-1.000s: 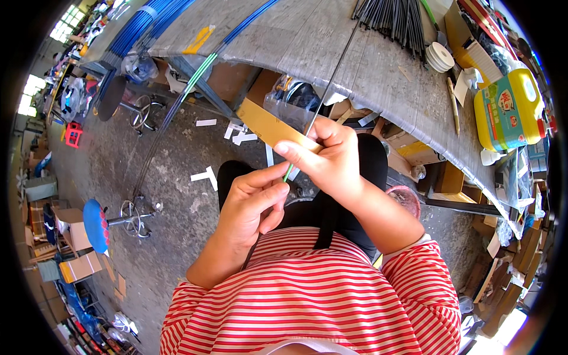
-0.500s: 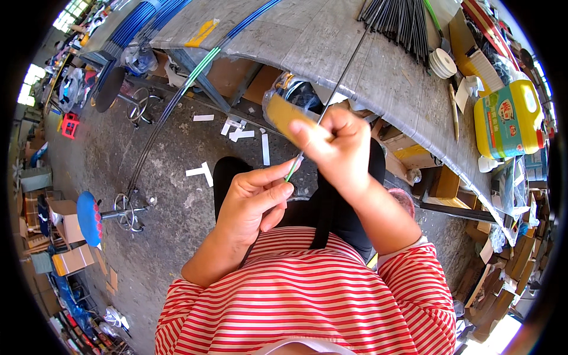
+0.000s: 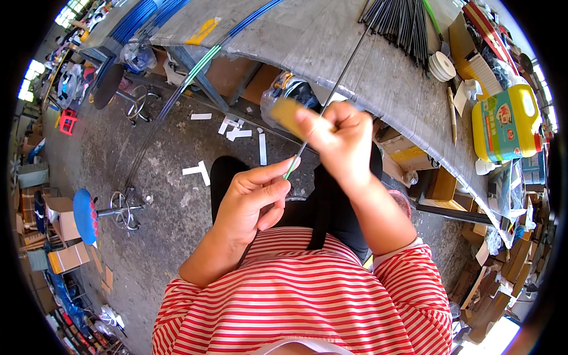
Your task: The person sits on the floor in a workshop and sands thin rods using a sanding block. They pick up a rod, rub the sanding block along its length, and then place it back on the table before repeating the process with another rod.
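Note:
A thin dark rod (image 3: 348,64) slants down from the bench, past my right hand, to my left hand. Its lower end shows a short green section (image 3: 290,170). Thumb and forefinger of my left hand (image 3: 245,204) pinch the rod at that green part, above my lap. My right hand (image 3: 348,145) is closed, with a yellowish flat piece (image 3: 287,117) sticking out past its thumb. That piece is smeared by motion, so its kind does not show. The right fingers are at the rod just above the left hand; how they grip it is hidden.
The grey bench (image 3: 296,41) carries a bundle of black rods (image 3: 399,29), a white spool (image 3: 442,66) and a yellow jug (image 3: 507,123). Long blue-and-green-marked rods (image 3: 204,62) overhang its left end. White strips (image 3: 262,149) litter the floor near a blue stool (image 3: 86,216).
The yellowish piece has swung slightly and is more blurred. My right hand has shifted a little downward along the rod; my left hand keeps its pinch nearly in place.

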Tool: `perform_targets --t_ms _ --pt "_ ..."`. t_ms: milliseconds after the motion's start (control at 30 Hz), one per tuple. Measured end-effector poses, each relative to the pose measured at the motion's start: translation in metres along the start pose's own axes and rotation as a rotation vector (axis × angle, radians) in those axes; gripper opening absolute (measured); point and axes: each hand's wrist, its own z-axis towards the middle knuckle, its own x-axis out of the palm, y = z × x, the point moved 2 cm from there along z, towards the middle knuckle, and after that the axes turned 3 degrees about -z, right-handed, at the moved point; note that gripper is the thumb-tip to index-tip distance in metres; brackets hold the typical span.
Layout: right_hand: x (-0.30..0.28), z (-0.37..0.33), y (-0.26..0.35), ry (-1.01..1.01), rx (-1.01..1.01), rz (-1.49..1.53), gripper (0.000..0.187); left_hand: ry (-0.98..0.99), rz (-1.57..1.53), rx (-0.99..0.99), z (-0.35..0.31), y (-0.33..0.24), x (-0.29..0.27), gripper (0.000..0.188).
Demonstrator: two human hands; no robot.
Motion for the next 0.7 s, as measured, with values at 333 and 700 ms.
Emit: perform_targets --t_ms 333,700 --pt "0.000 -0.001 0.003 -0.004 0.006 -0.057 0.047 0.057 -0.052 -0.020 0.001 -0.001 0.002 0.033" --pt "0.008 -0.018 0.000 0.029 -0.050 -0.055 0.046 0.042 -0.048 -0.018 -0.001 0.000 0.001 0.035"
